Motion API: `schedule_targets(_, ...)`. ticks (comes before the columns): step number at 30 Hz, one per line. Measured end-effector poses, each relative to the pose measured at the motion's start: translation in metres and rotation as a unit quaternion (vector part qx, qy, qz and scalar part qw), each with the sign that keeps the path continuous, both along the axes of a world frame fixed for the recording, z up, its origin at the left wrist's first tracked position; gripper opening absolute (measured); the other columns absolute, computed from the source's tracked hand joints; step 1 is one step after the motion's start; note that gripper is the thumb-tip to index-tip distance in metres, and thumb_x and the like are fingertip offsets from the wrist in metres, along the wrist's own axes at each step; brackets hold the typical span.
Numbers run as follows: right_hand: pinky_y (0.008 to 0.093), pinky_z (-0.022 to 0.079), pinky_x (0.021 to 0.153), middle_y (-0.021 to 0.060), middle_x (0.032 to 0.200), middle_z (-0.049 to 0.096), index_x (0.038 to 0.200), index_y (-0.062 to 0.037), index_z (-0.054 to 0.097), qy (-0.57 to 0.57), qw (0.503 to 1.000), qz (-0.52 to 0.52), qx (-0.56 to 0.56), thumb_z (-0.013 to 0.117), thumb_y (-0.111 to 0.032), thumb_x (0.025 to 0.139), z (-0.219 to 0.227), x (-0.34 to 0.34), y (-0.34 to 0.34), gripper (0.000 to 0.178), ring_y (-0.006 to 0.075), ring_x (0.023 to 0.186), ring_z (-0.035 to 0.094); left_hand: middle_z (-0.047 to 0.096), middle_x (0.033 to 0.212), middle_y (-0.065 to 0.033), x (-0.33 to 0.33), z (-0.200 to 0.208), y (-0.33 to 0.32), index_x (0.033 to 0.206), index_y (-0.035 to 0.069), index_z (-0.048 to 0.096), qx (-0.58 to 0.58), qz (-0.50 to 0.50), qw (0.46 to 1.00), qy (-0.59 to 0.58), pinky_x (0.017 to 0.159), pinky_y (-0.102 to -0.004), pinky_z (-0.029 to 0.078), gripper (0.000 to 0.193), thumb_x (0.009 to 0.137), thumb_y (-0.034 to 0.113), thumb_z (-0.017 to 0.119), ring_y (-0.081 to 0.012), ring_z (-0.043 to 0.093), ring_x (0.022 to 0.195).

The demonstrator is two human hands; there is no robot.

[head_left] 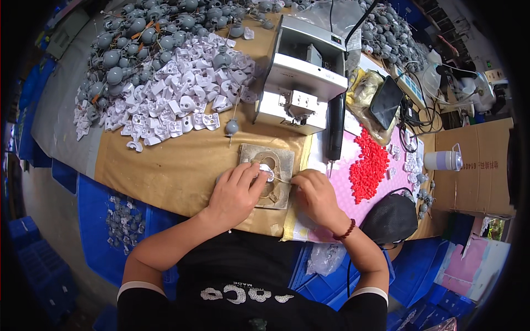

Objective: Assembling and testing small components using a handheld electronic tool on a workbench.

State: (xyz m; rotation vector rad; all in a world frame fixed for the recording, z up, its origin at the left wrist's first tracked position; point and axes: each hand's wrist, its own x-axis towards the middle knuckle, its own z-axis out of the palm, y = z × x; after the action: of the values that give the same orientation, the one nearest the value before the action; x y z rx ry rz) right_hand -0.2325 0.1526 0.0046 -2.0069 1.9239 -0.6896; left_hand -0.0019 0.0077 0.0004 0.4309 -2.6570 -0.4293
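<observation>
The white part (266, 171) sits on the square plate (285, 190), right against the bunched fingertips of our left hand (233, 193), the nearer one; its thin strand (281, 180) runs rightward to our right hand (319, 198), whose thumb and forefinger seem to pinch it.

One left hand (236, 192), one right hand (318, 194), one white part (267, 171), one wire (282, 181) and one plate (285, 193) share the centre. At 1 o'clock, one machine (314, 78); at 2, one screwdriver (335, 129), one phone (385, 103); at 3, one bottle (443, 160); at 10, uncountable white pieces (171, 105).
</observation>
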Motion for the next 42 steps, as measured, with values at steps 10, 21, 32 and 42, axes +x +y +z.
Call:
schedule_targets(10, 0.024, 0.052, 0.053, 0.0198, 0.122, 0.067, 0.13, 0.0, 0.058, -0.757, 0.628, -0.144, 0.106, 0.06, 0.008, 0.095, 0.025, -0.012, -0.042, 0.036, 0.0146, 0.066, 0.062, 0.065, 0.122, -0.016, -0.001, 0.006, -0.004, 0.118, 0.001, 0.068, -0.01, -0.002, 1.0, 0.025, 0.091, -0.0405, 0.052, 0.034, 0.085, 0.009, 0.065, -0.0307, 0.061, 0.117)
schedule_targets(21, 0.0235, 0.051, 0.053, 0.0084, 0.086, 0.074, 0.107, 0.0017, 0.069, -0.565, 0.804, -0.132, 0.128, 0.078, -0.015, 0.095, 0.011, 0.011, -0.061, 0.022, 0.0083, 0.06, 0.064, 0.064, 0.127, -0.0138, 0.003, -0.004, -0.007, 0.119, 0.006, 0.071, 0.029, -0.007, 0.999, 0.037, 0.098, -0.045, 0.051, 0.047, 0.073, 0.006, 0.075, -0.0331, 0.061, 0.12)
schedule_targets(32, 0.0344, 0.051, 0.053, 0.0079, 0.069, 0.065, 0.093, -0.0033, 0.067, -0.114, 0.987, -0.109, -0.045, 0.088, -0.031, 0.083, -0.01, 0.034, -0.065, 0.036, 0.0224, 0.057, 0.065, 0.065, 0.126, -0.0126, 0.005, -0.005, -0.011, 0.112, 0.005, 0.074, 0.039, -0.012, 0.997, 0.06, 0.096, -0.0439, 0.053, 0.04, 0.072, 0.004, 0.074, -0.0322, 0.063, 0.119)
schedule_targets(42, 0.034, 0.049, 0.054, 0.0062, 0.074, 0.065, 0.122, -0.0056, 0.064, -0.171, 0.977, -0.129, 0.007, 0.084, -0.025, 0.088, -0.003, 0.034, -0.064, 0.044, 0.0198, 0.059, 0.064, 0.066, 0.118, -0.0085, -0.018, 0.018, -0.016, 0.126, 0.007, 0.064, 0.09, 0.038, 0.994, 0.04, 0.092, -0.0424, 0.05, 0.047, 0.082, 0.012, 0.076, -0.0299, 0.063, 0.109)
